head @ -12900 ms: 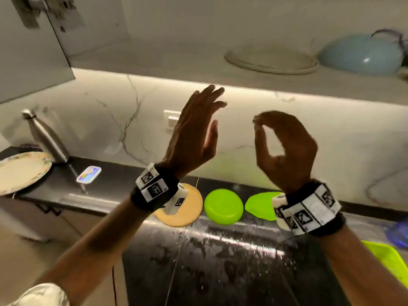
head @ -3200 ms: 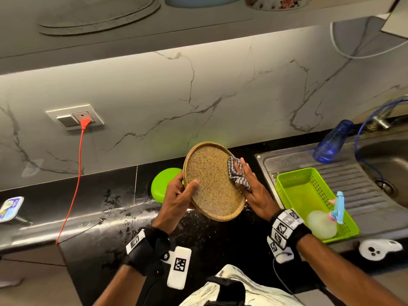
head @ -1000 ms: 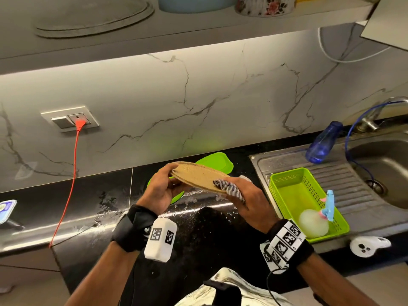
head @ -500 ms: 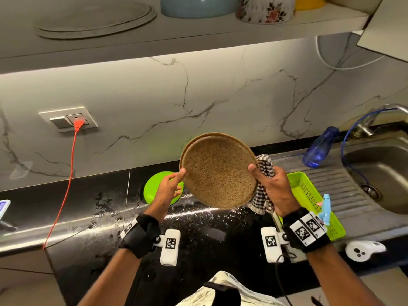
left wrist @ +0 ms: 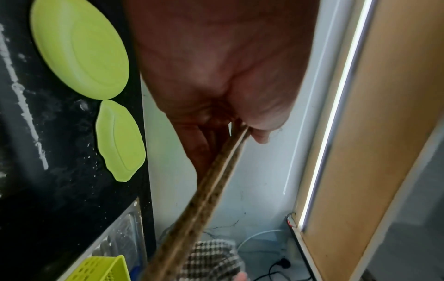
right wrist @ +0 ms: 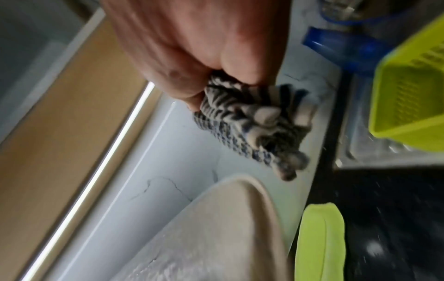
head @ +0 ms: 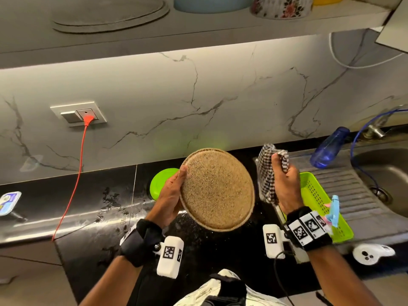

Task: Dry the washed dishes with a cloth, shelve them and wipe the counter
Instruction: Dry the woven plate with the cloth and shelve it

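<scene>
A round speckled brown plate [head: 217, 188] is held upright above the black counter [head: 99, 206], its flat side facing me. My left hand [head: 174, 195] grips its left rim, thumb on the near face; the left wrist view shows the plate's rim [left wrist: 206, 199] edge-on in that grip. My right hand [head: 284, 184] holds a bunched checked cloth [head: 268, 173] just right of the plate, apart from it. The cloth [right wrist: 252, 121] is crumpled in the fingers. Two green plates [left wrist: 79, 49] [left wrist: 120, 140] lie upside down on the wet counter behind.
A green basket [head: 318, 199] sits on the steel drainboard [head: 364, 191] beside the sink, a blue bottle [head: 329, 149] behind it. A red cable [head: 75, 173] hangs from the wall socket. The shelf [head: 198, 29] above holds mats and bowls. A white controller [head: 371, 253] lies at the counter's front edge.
My right hand has let go of the plate's right rim and moved right and up with the cloth. The left hand now holds the plate alone.
</scene>
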